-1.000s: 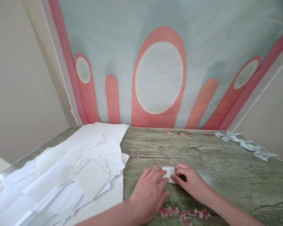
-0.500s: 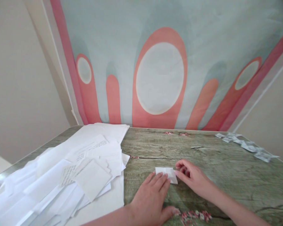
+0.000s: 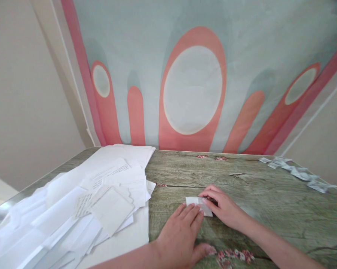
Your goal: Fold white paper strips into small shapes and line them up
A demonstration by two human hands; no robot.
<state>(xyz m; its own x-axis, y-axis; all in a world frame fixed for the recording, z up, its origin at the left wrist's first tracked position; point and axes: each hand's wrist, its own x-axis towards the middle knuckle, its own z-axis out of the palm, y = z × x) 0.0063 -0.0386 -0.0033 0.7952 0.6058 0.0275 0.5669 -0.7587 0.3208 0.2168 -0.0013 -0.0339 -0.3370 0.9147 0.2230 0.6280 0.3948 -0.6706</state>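
Observation:
A small white piece of paper lies on the wood-patterned table in front of me. My left hand rests flat on its lower left part, fingers stretched out over it and thumb apart on the tabletop. At the paper's upper right edge, my right hand has its fingers curled, with thumb and forefinger closed on that edge. The fingers of both hands hide parts of the paper.
A large spread of white papers, some printed, covers the table's left side. Several small folded paper pieces lie along the far right edge. Behind the table stands a patterned backdrop.
My right hand has moved left over the paper's upper right edge, and its fingers have closed in there. The left hand stays flat on the paper. The view has shifted slightly.

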